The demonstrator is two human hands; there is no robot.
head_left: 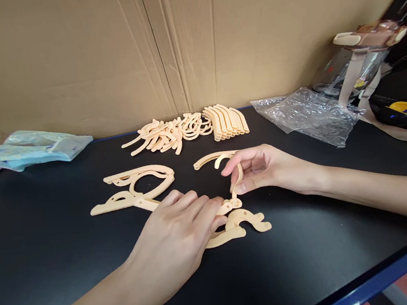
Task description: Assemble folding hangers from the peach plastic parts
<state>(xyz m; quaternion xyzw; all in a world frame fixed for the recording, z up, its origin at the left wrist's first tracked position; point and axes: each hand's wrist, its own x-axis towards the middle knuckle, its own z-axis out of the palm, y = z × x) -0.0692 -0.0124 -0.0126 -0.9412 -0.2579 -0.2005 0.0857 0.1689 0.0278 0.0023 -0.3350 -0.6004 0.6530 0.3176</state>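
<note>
hook (pixel 241 173): cream | tabletop (pixel 304 258): black | table edge (pixel 386 271): blue | cardboard (pixel 67 50): tan

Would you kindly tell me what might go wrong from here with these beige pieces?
The right hand pinches the slim hook at the end of the strip in the left hand; too much force might bend it or make it slip. A curved part lies close beside the left hand and might be knocked. The pile looks jumbled, so lifting one piece may drag others.
</note>
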